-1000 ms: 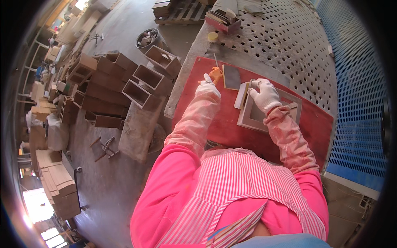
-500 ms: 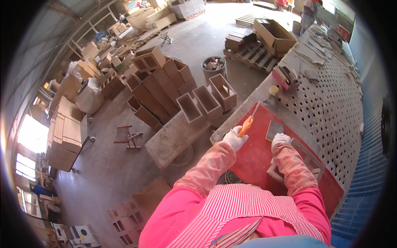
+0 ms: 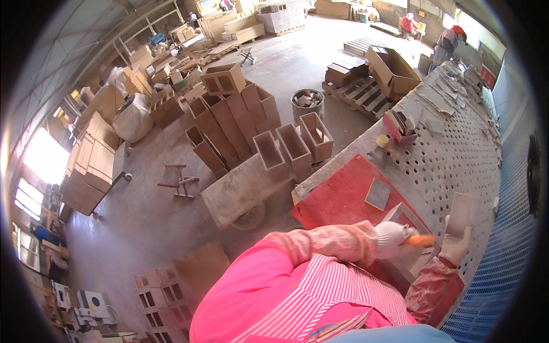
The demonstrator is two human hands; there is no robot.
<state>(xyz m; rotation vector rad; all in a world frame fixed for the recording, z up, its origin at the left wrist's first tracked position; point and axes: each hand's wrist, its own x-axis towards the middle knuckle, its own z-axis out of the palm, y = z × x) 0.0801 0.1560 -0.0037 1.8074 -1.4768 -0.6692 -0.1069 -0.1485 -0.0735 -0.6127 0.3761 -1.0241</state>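
My left hand (image 3: 393, 240), in a white glove, is closed around a tool with an orange handle (image 3: 420, 240); motion blurs it, and its working end cannot be made out. It reaches across in front of me, over a brown open-fronted wooden box (image 3: 407, 214) that my arm partly hides. Farther right, my right hand (image 3: 456, 247) grips the lower end of a flat grey-brown rectangular piece (image 3: 464, 212), held up above the perforated bench. On the red board (image 3: 343, 191) under the box lies a dark rectangular sanding pad (image 3: 378, 194), touched by neither hand.
The bench (image 3: 440, 143) has rows of holes; a red holder (image 3: 399, 127) and a small yellow cup (image 3: 382, 140) stand on it. Wooden boxes (image 3: 274, 154) are stacked beyond a low table (image 3: 237, 194). A round bin (image 3: 307, 103) stands behind them. Another person (image 3: 449, 44) is at the far end.
My left hand has swung right and nearer with the orange-handled tool. My right hand has left the dark pad, moved right and taken up the flat grey-brown piece. The box has shifted upright.
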